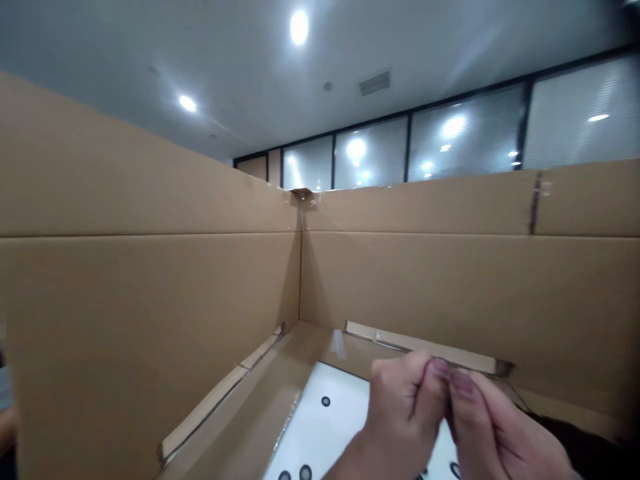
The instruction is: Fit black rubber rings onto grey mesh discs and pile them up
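Note:
My left hand [403,403] is closed, its thumb pressed against the curled forefinger. Beside it my right hand [505,427] is closed in the same kind of pinch, and the two thumb tips almost meet. Whatever lies between the fingers, if anything, is hidden. Both hands are raised over a white sheet or board [320,430] marked with several dark ringed dots. Part of that board is covered by my hands and wrists.
Tall cardboard walls [150,320] enclose the space and meet in a corner behind the board. Cardboard strips [435,347] run along the floor edges. Clear tape [339,343] sticks near the corner. Something dark [575,433] lies at lower right. Skin, perhaps another person's [7,430], shows far left.

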The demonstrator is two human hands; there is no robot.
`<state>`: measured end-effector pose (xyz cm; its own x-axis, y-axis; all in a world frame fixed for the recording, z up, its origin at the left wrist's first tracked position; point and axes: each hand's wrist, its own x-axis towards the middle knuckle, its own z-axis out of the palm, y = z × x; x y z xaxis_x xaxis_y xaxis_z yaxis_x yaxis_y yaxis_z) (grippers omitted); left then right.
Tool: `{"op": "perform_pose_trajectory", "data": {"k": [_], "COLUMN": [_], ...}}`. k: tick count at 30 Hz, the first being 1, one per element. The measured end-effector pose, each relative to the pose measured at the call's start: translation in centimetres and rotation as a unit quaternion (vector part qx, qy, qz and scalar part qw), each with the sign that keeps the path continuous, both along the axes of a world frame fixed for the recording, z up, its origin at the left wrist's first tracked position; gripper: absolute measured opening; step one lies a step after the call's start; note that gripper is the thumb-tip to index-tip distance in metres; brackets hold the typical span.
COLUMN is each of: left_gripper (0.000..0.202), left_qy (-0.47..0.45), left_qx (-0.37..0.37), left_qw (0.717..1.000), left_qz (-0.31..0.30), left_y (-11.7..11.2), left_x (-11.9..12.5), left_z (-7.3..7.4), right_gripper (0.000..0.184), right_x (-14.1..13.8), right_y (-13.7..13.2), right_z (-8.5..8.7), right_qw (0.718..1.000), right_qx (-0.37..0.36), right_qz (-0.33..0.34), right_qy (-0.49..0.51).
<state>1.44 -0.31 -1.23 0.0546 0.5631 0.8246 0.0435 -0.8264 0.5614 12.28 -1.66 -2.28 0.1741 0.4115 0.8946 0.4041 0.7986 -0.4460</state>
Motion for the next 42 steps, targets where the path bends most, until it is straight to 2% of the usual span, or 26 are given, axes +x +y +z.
{"op": "perform_pose_trajectory", "data": {"k": [1, 4, 7, 18, 23, 33, 42], "left_gripper": [0.041, 0.039, 0.036, 0.037, 0.038, 0.039, 0.040], "left_qy": [-0.004, 0.018, 0.030, 0.025, 0.039, 0.031, 0.051], "left_qx": [0.010, 0.042, 0.016, 0.020, 0.020, -0.006, 0.014], "left_qw": [1.000, 0.998, 0.997, 0.998, 0.997, 0.998, 0.997], "left_qz": [0.004, 0.035, 0.064, 0.060, 0.058, 0.053, 0.063], "left_y": [-0.2, -0.8, -1.2, -1.2, -1.3, -2.0, -1.9], "left_x": [-0.1, -0.2, -0.2, -0.3, -0.6, -0.4, -0.6], "left_z": [0.1, 0.2, 0.3, 0.3, 0.5, 0.8, 1.0], "right_gripper": [0.036, 0.038, 0.037, 0.034, 0.034, 0.034, 0.035], "right_x": [-0.1, -0.5, -0.8, -1.1, -1.0, -1.1, -1.2], "right_y": [-0.3, -0.8, -1.1, -1.5, -1.6, -1.6, -2.0], "right_z": [0.4, 1.2, 1.4, 1.7, 1.7, 1.9, 2.1], "right_qw": [1.000, 0.999, 0.999, 0.999, 0.999, 0.999, 0.999], "right_qx": [-0.003, 0.011, 0.007, -0.005, -0.003, -0.003, -0.015], "right_qz": [-0.015, -0.004, 0.016, 0.033, 0.006, 0.010, 0.019], "right_qy": [-0.017, -0.039, -0.031, -0.036, -0.045, -0.038, -0.023]}}
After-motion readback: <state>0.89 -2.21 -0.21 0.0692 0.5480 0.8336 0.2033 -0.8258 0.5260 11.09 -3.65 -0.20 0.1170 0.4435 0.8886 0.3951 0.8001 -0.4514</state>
